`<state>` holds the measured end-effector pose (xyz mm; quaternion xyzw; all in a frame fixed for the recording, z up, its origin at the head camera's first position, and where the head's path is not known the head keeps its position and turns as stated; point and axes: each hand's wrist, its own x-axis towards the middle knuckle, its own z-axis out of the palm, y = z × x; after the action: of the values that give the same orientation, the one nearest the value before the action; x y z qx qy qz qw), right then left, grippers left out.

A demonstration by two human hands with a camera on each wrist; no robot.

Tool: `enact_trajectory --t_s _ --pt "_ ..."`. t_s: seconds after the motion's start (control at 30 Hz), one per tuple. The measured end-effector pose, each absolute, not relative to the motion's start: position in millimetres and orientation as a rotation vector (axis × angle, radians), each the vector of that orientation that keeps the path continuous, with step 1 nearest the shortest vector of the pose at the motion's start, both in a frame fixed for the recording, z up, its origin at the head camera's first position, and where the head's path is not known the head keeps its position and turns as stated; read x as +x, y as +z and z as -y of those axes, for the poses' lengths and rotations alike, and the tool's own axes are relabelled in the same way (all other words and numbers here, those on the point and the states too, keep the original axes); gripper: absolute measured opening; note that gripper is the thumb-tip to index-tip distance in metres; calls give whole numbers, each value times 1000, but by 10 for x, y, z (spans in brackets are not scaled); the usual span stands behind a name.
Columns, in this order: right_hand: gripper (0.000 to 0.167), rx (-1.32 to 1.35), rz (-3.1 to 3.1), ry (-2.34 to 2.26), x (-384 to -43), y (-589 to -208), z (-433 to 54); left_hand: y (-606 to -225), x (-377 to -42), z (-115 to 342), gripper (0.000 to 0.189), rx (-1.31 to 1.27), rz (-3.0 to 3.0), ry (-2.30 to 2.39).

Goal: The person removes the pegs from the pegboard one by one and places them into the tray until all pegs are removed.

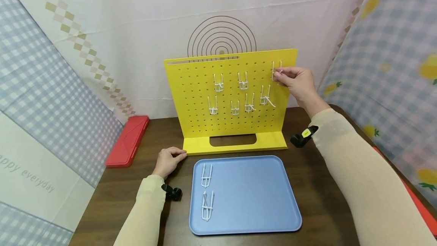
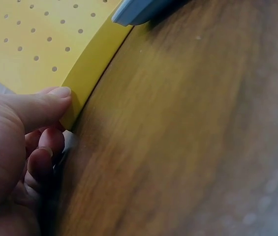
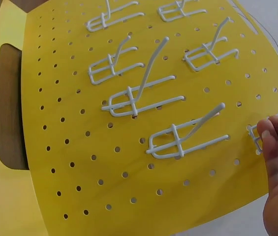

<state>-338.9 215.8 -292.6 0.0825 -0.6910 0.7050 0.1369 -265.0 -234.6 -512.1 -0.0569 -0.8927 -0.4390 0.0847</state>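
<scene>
A yellow pegboard (image 1: 201,125) stands upright on its flat base, with several white wire hooks hanging on it. At its upper right, my right hand (image 1: 301,83) pinches another white pegboard hook (image 1: 273,72). In the right wrist view the fingers (image 3: 271,152) cover most of that hook (image 3: 253,132). My left hand (image 1: 168,161) holds the front left corner of the base. The left wrist view shows the thumb (image 2: 45,104) on top of the yellow edge (image 2: 87,78) and the other fingers curled by its side.
A blue tray (image 1: 252,196) lies in front of the board, with two white hooks, an upper one (image 1: 206,177) and a lower one (image 1: 206,207), at its left side. A red case (image 1: 128,141) lies at the left. Patterned cloths surround the brown table (image 1: 112,200).
</scene>
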Motion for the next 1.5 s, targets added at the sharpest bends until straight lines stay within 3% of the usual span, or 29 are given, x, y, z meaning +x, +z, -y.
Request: enact_trajectory --t_s 0.63,0.93,1.2,1.5 --pt "36 342 1754 2229 -3360 -2958 -2105 -5125 -2646 2352 10 -116 2671 -1347" --pt "36 380 1835 2035 -2926 -2861 -2101 -5131 -2657 2361 10 -132 2658 -1348" --pt "14 570 2281 1639 -2327 -3492 -1888 -5117 -2683 2328 10 -195 2655 -1333" --pt "10 911 2585 1514 -2155 -4257 -1294 -5124 -2667 2369 10 -147 2663 -1355"
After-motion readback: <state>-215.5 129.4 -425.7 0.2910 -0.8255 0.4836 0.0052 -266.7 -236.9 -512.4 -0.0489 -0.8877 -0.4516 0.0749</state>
